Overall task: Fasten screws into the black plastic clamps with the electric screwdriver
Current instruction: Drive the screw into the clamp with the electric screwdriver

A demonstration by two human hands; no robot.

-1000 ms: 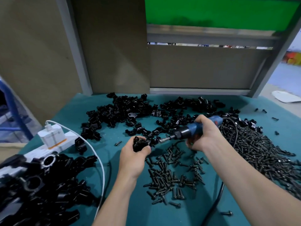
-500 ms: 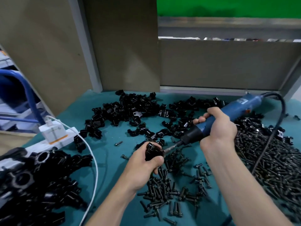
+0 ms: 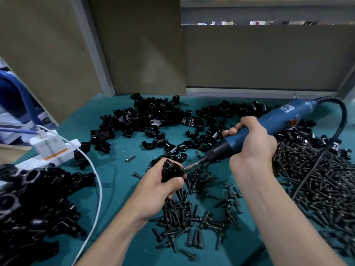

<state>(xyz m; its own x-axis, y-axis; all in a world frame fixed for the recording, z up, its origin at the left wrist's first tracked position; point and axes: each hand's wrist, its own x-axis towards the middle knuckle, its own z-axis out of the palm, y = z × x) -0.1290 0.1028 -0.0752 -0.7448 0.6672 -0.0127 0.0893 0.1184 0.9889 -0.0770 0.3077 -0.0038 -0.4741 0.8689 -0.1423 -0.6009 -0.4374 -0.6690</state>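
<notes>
We see the fingers [image 3: 175,183] of the left hand [image 3: 159,189] curled tight round a black clamp [image 3: 170,169] at frame centre. The right hand [image 3: 251,144] grips the blue screwdriver [image 3: 276,120], whose bit slants down-left onto the clamp. Both forearms rise from the bottom edge over loose screws [image 3: 192,214] on the teal tabletop [image 3: 119,185].
</notes>
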